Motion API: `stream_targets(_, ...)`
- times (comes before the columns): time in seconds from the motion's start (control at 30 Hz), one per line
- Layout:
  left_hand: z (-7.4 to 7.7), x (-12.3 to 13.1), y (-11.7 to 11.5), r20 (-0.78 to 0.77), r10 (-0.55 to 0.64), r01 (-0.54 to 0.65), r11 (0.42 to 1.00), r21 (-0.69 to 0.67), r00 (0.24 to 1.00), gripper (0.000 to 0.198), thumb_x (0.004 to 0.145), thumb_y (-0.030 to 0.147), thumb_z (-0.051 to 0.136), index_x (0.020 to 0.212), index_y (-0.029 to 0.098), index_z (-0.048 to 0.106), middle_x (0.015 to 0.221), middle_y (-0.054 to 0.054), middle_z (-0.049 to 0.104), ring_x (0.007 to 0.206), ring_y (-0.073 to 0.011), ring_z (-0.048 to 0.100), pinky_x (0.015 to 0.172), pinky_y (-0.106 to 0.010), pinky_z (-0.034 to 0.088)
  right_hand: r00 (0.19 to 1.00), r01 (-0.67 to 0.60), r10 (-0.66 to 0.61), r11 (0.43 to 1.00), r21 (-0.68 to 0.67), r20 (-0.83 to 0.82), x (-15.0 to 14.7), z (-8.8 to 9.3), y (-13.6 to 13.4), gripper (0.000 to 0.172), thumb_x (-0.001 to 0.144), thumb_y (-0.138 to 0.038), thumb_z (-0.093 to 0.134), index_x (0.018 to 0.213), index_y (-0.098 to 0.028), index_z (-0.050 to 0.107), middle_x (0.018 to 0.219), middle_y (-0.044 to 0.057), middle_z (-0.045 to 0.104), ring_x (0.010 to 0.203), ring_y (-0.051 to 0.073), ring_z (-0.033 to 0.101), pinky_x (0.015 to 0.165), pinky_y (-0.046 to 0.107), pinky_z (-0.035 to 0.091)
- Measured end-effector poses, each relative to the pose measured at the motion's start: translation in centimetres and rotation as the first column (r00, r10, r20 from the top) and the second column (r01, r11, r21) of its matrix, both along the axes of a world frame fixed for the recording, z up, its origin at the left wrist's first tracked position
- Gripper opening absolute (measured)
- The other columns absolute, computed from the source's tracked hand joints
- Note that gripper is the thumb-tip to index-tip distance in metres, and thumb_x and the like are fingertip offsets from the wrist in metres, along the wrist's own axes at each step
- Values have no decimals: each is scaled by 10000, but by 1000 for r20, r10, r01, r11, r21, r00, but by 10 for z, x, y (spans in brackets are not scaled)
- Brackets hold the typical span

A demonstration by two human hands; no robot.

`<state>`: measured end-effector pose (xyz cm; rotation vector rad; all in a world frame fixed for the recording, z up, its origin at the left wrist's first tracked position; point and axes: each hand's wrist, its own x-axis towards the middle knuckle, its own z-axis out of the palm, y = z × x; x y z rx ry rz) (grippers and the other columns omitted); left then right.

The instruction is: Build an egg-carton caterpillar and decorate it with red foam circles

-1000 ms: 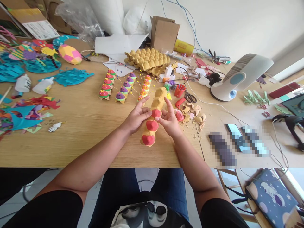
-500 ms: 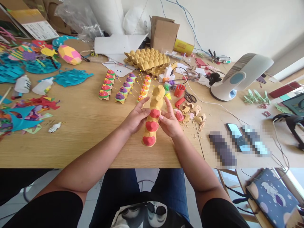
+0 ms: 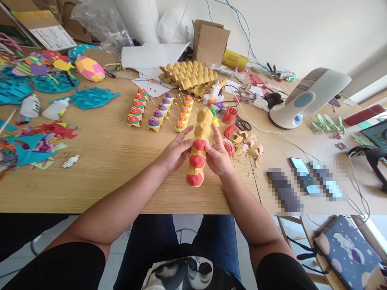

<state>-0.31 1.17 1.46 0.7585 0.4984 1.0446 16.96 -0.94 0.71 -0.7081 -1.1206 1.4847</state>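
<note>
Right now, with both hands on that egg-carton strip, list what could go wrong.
1. The left hand and right hand pinch the egg-carton strip at its middle; the near end rests on the table, so pressing may bend it.
2. Fingers lie on a red patch; it could shift or smudge if not set.
3. The pinned caterpillars stand just beyond; a forward slip could prick a finger.

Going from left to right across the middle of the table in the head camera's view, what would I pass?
White glue bottles → three decorated egg-carton caterpillars → left hand → egg-carton strip with red caps → right hand → scissors → white fan → green paper shapes.
</note>
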Motion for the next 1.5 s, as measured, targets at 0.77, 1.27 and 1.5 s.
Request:
stream_targets(0.77, -3, -2, -1, -79, -4, 8, 998, 60, 997, 845, 814, 323, 841, 1547, 270, 422, 809, 34, 727, 769, -141, 701, 746, -260, 509, 998, 2, -2, 1000, 12, 60, 1, 2, 0, 963, 863, -493, 745, 1614, -463, 143, 1221, 18, 719, 831, 170, 677, 746, 357, 585)
stream_targets(1.27, -3, -2, -3, -96, -60, 70, 992, 104, 994, 849, 834, 250, 802, 1569, 295, 379, 788, 43, 714, 747, -138, 678, 716, -247, 474, 997, -22, 19, 999, -36, -79, -3, 1, 0, 1023, 837, -357, 791, 1615, -472, 137, 1093, -47, 748, 774, 129, 675, 765, 307, 590)
stream_targets(1.5, -4, 1, -3, -106, -14, 20, 998, 60, 994, 789, 826, 285, 815, 1524, 279, 447, 808, 33, 721, 767, -144, 687, 721, -252, 481, 995, 2, -11, 996, -92, -101, -4, 7, -4, 933, 866, -368, 751, 1611, -451, 197, 1178, -23, 747, 891, 163, 718, 817, 355, 612)
